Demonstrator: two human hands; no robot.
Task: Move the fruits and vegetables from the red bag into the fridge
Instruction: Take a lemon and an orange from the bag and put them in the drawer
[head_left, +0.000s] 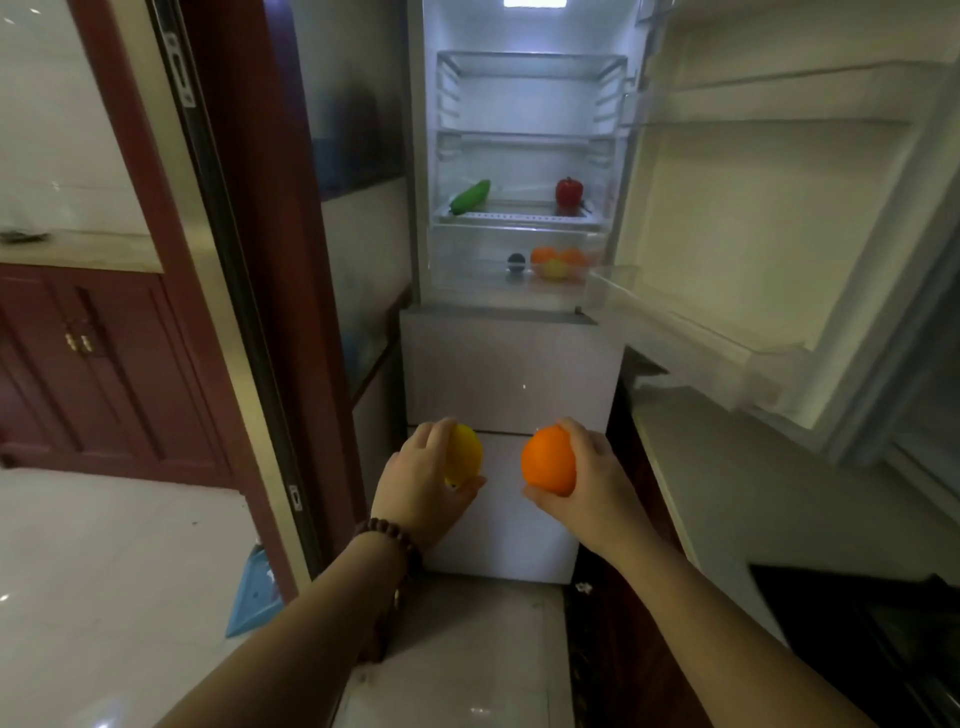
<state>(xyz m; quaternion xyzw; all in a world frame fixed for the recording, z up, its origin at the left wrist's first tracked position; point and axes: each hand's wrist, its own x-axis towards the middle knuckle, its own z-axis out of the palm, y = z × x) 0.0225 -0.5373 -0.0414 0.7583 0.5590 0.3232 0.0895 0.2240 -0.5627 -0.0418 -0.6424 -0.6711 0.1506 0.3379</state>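
My left hand (421, 478) is shut on a yellow lemon (467, 454). My right hand (587, 475) grips an orange (548, 460). Both hands are held out in front of the fridge's closed lower drawers, well below the open upper compartment (524, 156). Inside, a green cucumber (470, 196) and a red pepper (569, 192) sit on the lowest glass shelf. Underneath, the clear crisper drawer (467, 260) holds oranges (558, 258), a yellow fruit (555, 269) and a dark round item (516, 261). The red bag is out of view.
The fridge door (779, 218) stands open to the right, its clear door bin (675, 322) jutting out. A counter (727, 483) runs below it on the right. A dark red door frame (270, 260) borders the left. A blue object (254, 597) lies on the floor.
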